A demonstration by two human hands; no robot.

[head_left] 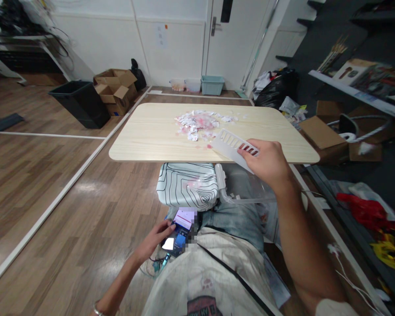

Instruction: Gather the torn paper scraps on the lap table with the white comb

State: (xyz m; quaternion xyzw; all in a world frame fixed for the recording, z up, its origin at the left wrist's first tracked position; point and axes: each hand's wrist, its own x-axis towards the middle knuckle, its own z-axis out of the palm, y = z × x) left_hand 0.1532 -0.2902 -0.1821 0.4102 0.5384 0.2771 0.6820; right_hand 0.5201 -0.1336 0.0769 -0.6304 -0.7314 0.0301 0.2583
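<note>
My right hand (266,163) grips a flat white plastic piece with a row of slots (228,150), held tilted over the table's near edge. Beyond its far end, a heap of torn white and pink paper scraps (197,123) is spread across the pale wooden table (145,131). Down by my lap, my left hand (158,237) has its fingers closed on the side of a smartphone (181,230) with a lit screen. A cable runs near the phone's lower end. Under the right forearm, a clear plastic box (250,186) rests on my legs, with a few scraps inside.
A white cushion-like seat with black lines (187,186) stands under the table's near edge. A black bin (82,103) and cardboard boxes (116,90) are at left. Another open carton (325,131) and a shelf (358,94) lie to the right. A blue-green basket (212,85) sits by the door.
</note>
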